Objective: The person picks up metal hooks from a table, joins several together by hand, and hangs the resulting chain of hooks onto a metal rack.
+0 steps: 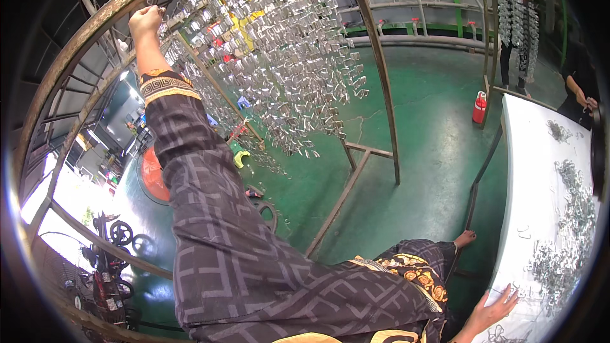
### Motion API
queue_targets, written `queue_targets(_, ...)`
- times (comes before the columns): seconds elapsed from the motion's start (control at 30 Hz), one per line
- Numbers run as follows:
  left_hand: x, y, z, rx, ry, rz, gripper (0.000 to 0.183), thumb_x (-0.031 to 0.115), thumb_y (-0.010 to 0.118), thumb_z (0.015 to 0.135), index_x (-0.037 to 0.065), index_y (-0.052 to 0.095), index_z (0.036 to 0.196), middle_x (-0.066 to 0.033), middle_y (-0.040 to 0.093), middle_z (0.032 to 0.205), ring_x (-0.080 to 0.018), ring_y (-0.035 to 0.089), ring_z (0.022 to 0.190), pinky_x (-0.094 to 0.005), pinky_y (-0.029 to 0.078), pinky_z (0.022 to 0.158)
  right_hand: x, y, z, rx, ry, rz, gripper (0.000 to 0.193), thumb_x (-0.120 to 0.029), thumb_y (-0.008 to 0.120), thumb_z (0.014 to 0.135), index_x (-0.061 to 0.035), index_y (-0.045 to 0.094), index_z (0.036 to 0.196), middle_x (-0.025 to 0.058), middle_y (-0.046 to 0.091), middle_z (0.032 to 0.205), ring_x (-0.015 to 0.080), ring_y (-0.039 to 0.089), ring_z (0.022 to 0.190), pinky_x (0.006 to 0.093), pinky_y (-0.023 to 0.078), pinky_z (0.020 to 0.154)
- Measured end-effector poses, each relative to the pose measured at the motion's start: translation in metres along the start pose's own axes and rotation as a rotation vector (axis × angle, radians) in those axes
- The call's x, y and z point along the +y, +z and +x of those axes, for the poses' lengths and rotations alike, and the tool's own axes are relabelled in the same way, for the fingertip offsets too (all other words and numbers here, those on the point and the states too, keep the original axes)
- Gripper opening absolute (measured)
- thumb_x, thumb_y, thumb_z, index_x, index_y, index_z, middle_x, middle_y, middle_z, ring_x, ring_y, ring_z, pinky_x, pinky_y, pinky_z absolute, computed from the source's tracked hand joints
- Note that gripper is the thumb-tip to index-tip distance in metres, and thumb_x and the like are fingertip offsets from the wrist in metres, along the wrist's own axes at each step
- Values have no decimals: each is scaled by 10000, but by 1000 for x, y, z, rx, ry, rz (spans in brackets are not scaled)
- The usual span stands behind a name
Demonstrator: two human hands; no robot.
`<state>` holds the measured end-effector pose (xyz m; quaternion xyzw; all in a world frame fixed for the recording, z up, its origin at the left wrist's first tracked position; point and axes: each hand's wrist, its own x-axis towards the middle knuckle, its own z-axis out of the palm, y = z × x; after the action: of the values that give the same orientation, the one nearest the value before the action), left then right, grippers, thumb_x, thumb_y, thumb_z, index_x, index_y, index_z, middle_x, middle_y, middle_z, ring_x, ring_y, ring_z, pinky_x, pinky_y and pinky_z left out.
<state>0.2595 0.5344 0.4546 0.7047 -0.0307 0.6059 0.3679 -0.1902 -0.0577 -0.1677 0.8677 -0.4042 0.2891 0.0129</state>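
Note:
My left hand [145, 22] is raised high, its fingers curled at the rusty curved top bar [95, 22] of a hanging rack. It touches the upper end of a hanging row of shiny metal clips [279, 57]; whether it grips one is too small to tell. My patterned sleeve [210, 216] runs down from it. My right hand [499, 308] lies flat with spread fingers on the near edge of a white table [540, 171], beside loose metal clips [565, 241].
The rack's rusty uprights [384, 89] and floor braces stand on the green floor [432, 152]. A red extinguisher [480, 108] stands by the table's far corner. Another person [579, 86] works at the table's far end. A second loaded rack [515, 6] hangs behind.

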Motion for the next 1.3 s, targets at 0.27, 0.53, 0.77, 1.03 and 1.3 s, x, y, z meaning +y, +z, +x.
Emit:
queue_targets(0.27, -13, 3, 19, -18, 94, 330, 156, 122, 659, 818, -30, 666, 853, -108, 684, 735, -157, 626, 632, -298, 487, 573, 10, 11, 1, 11, -41, -3, 619, -239, 670, 860, -81, 449, 1416, 207, 377, 1482, 420, 312, 1378, 522, 282, 1111)
queue_targets(0.53, -21, -27, 12, 117, 106, 269, 296, 272, 806, 763, 16, 729, 887, -73, 738, 837, -139, 689, 743, -261, 543, 725, 1, -3, 5, 2, -42, 4, 552, -276, 643, 901, -77, 481, 1390, 216, 413, 1453, 399, 356, 1351, 496, 307, 1098)
queue_targets(0.77, -175, -112, -151, 258, 258, 361, 300, 238, 810, 769, -11, 642, 769, -98, 684, 737, -173, 634, 655, -336, 523, 635, 4, -2, 5, -5, -52, 8, 551, -327, 634, 913, -87, 488, 1387, 214, 420, 1446, 390, 363, 1348, 498, 297, 1100)
queue_targets(1.03, -264, -150, -384, -1167, -1004, 542, 324, 194, 776, 760, 105, 735, 1069, -12, 715, 853, -113, 630, 641, -253, 469, 525, 7, -6, 12, 9, -66, -29, 560, -384, 642, 906, -80, 517, 1360, 211, 452, 1416, 371, 390, 1336, 489, 301, 1098)
queue_targets(1.3, -229, -156, -477, -1192, -1352, 79, 619, 66, 797, 748, 156, 585, 1322, -58, 627, 1188, -166, 584, 1081, -358, 460, 897, 13, 0, 14, -2, -101, -11, 560, -386, 650, 900, -90, 520, 1357, 213, 462, 1403, 370, 405, 1323, 484, 306, 1095)
